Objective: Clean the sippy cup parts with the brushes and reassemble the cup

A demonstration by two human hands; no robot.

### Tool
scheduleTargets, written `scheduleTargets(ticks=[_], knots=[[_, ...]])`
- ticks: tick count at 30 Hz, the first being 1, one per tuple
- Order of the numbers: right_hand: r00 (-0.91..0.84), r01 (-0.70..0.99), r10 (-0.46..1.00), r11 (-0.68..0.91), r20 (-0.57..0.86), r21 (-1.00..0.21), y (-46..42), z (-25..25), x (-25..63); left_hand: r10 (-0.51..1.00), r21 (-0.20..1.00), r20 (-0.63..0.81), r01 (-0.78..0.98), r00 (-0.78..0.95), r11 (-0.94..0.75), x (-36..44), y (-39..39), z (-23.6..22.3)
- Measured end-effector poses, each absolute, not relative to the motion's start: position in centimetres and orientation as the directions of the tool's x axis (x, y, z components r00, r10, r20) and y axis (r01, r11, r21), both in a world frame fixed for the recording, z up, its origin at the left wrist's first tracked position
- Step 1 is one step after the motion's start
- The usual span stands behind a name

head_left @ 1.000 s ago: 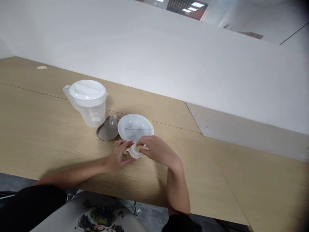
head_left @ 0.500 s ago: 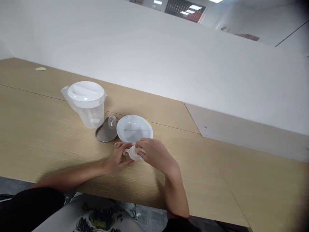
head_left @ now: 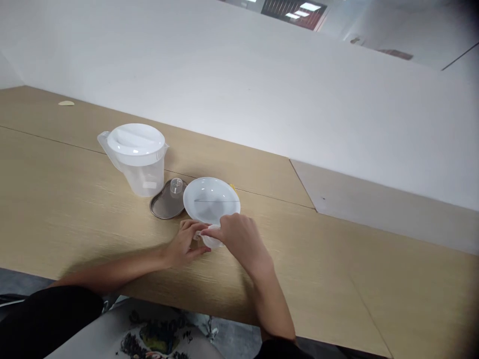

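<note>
A small white translucent plastic container [head_left: 211, 241] is between my two hands, low over the table in front of the bowl. My left hand [head_left: 183, 246] holds it from the left side, fingers above and thumb below. Over its right and upper side is my right hand [head_left: 239, 240], with the thumb laid across the top and the other fingers curled out of sight. Much of the container is hidden by the hands, so its exact kind cannot be made out. Just beyond them stands a white bowl [head_left: 211, 202] with a thin dark line across its inside.
Left of the bowl lies a grey metal kidney-shaped tray [head_left: 164, 205] with a small clear cup [head_left: 176, 186] on it. Behind that is a lidded plastic pitcher [head_left: 138, 159]. A pale flat piece [head_left: 66, 103] lies far left, near the white wall [head_left: 239, 99].
My right thumb has moved from the container's right side to across its top, now covering more of it. My left hand keeps its hold. The view has shifted slightly.
</note>
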State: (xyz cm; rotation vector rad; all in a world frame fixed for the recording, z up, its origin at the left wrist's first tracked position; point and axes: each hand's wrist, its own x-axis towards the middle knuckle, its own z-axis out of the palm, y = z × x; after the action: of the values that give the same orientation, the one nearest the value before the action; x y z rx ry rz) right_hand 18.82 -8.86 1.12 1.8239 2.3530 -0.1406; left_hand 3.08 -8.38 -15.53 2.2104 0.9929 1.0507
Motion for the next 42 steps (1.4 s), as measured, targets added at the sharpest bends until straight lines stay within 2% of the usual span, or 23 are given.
scheduleTargets(ticks=[2, 6, 8, 14, 17, 20, 24, 28, 35, 42], knots=[[-0.298, 0.954, 0.943, 0.301, -0.146, -0.004, -9.2, 1.3, 19.2, 0.782, 0.685, 0.417, 0.406, 0.463, -0.605, 3.1, -8.3, -15.5], [-0.510, 0.860, 0.852, 0.502, -0.120, -0.094, -9.5, 1.1, 19.9, 0.766, 0.660, 0.440, 0.410, 0.469, -0.630, 3.0, -8.3, -15.5], [-0.536, 0.844, 0.834, 0.525, -0.132, -0.107, -9.4, 0.9, 19.8, 0.763, 0.646, 0.444, 0.422, 0.470, -0.636, 3.0, -8.4, -15.4], [-0.474, 0.880, 0.869, 0.463, -0.143, -0.105, -9.1, 0.8, 19.6, 0.783, 0.659, 0.413, 0.441, 0.465, -0.609, 3.0, -8.4, -15.1], [-0.511, 0.858, 0.851, 0.498, -0.119, -0.121, -9.1, 0.6, 19.9, 0.779, 0.653, 0.432, 0.438, 0.454, -0.617, 3.0, -8.3, -15.0], [-0.537, 0.843, 0.830, 0.527, -0.152, -0.103, -9.1, 0.3, 19.6, 0.778, 0.637, 0.439, 0.455, 0.450, -0.623, 3.0, -8.1, -15.1], [-0.429, 0.901, 0.881, 0.433, -0.198, -0.024, -9.3, 0.3, 18.2, 0.803, 0.662, 0.407, 0.466, 0.435, -0.587, 3.2, -8.1, -15.1], [-0.387, 0.915, 0.890, 0.403, -0.241, 0.019, -9.5, 0.2, 17.2, 0.818, 0.692, 0.388, 0.451, 0.425, -0.563, 3.2, -8.3, -15.0], [-0.315, 0.948, 0.924, 0.319, -0.219, -0.016, -9.1, -0.8, 16.9, 0.829, 0.699, 0.409, 0.452, 0.382, -0.554, 3.5, -8.5, -15.1], [-0.369, 0.923, 0.905, 0.384, -0.210, 0.032, -8.4, -1.6, 18.0, 0.820, 0.696, 0.426, 0.440, 0.383, -0.567, 3.9, -8.1, -15.5]])
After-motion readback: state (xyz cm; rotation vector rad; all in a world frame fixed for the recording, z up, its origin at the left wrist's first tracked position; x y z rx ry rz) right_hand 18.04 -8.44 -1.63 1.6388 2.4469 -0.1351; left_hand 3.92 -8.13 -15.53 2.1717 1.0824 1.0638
